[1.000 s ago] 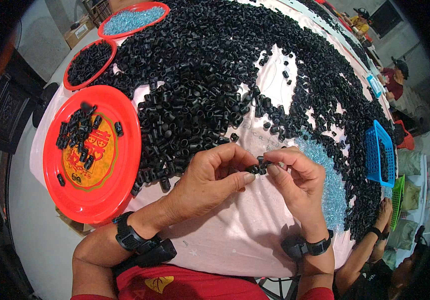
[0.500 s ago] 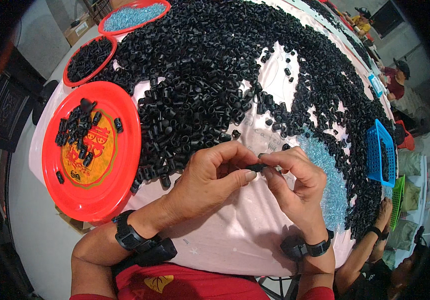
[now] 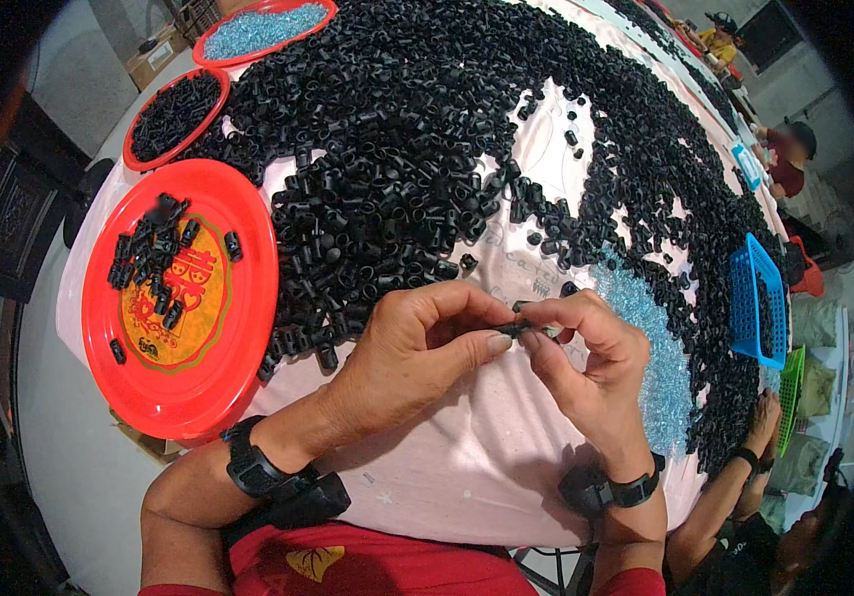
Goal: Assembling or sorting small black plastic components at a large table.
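Hands — left hand (image 3: 417, 348) and right hand (image 3: 586, 358) — pinch one small black plastic piece (image 3: 513, 327) between fingertips; probably light, rigid, slippery — grip its ends.

Left of the great heap of black parts (image 3: 427, 149) sits a red plate (image 3: 238, 328) holding a few; two red trays (image 3: 173, 114) beyond it, a blue basket (image 3: 755, 298) at the heap's right edge.

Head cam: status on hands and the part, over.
Left hand and right hand both pinching one small black part at fingertips. Black parts heap just beyond. Nothing blocking.
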`<move>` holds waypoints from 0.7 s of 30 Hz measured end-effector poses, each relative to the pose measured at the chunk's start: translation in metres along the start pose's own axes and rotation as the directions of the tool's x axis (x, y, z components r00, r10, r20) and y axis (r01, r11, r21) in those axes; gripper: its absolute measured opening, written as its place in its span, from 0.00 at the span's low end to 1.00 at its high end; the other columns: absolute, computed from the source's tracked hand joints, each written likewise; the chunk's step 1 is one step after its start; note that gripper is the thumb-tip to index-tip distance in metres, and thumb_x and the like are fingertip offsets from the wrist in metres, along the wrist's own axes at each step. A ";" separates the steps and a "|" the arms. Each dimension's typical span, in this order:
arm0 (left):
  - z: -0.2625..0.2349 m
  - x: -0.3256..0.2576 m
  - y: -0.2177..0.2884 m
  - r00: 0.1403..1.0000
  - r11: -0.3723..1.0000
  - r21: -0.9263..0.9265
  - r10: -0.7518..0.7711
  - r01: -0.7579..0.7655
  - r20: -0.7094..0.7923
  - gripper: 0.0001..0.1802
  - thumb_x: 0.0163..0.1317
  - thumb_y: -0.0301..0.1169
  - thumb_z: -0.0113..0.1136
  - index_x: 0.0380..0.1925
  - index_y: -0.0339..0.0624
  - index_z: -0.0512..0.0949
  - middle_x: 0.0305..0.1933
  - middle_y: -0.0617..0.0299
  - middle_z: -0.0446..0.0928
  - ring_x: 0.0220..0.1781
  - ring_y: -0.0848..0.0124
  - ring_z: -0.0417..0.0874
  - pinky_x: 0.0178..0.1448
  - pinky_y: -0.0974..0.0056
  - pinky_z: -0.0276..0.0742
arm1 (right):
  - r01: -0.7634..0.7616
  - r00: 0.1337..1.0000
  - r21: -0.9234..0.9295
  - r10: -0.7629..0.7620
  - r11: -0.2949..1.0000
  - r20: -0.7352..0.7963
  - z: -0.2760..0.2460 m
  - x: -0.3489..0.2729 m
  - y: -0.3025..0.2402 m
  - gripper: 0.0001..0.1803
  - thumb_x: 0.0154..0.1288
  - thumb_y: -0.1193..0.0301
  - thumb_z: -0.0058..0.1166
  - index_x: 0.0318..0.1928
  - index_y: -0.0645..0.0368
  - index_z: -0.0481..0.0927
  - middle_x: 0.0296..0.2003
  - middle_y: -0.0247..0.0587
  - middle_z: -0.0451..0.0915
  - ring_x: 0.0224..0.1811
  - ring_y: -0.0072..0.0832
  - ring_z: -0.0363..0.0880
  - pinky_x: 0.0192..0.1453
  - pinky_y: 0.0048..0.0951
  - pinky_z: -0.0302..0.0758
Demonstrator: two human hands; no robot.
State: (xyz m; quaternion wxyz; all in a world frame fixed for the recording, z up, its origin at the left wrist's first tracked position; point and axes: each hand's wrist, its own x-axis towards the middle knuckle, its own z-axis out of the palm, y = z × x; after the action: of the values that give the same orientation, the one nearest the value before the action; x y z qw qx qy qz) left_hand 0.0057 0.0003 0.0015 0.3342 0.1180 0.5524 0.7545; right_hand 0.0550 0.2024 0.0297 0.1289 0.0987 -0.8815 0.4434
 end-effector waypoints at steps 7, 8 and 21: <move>0.003 0.000 -0.009 0.999 1.000 -0.001 -0.013 0.013 -0.043 0.11 0.70 0.23 0.64 0.51 0.36 0.82 0.43 0.68 0.84 0.44 0.83 0.81 0.48 0.74 0.78 | 0.131 0.991 -0.080 -0.130 0.988 0.018 -0.001 0.002 0.002 0.10 0.53 0.82 0.67 0.38 0.59 0.88 0.33 0.39 0.88 0.31 0.28 0.80 0.36 0.28 0.74; 0.003 0.001 -0.012 0.995 0.993 0.087 0.088 -0.083 -0.056 0.09 0.69 0.23 0.64 0.48 0.36 0.83 0.36 0.69 0.82 0.37 0.85 0.78 0.40 0.74 0.74 | 0.131 0.991 -0.079 -0.130 0.988 0.019 0.000 0.002 0.002 0.10 0.53 0.82 0.67 0.38 0.59 0.88 0.33 0.39 0.88 0.31 0.28 0.80 0.36 0.28 0.74; 0.001 -0.001 -0.004 0.922 0.786 0.513 0.385 -0.346 0.032 0.06 0.63 0.21 0.68 0.40 0.33 0.84 0.31 0.64 0.79 0.32 0.83 0.77 0.34 0.72 0.73 | 0.202 0.979 -0.143 -0.193 0.969 0.072 -0.001 0.001 -0.005 0.11 0.49 0.84 0.65 0.36 0.62 0.84 0.31 0.42 0.85 0.32 0.36 0.81 0.39 0.33 0.75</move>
State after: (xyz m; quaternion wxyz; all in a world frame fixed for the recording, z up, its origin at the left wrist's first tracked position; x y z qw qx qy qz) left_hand 0.0087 0.0011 -0.0014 0.1178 0.2784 0.7102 0.6358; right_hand 0.0559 0.2001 0.0340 0.1541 0.1888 -0.9014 0.3579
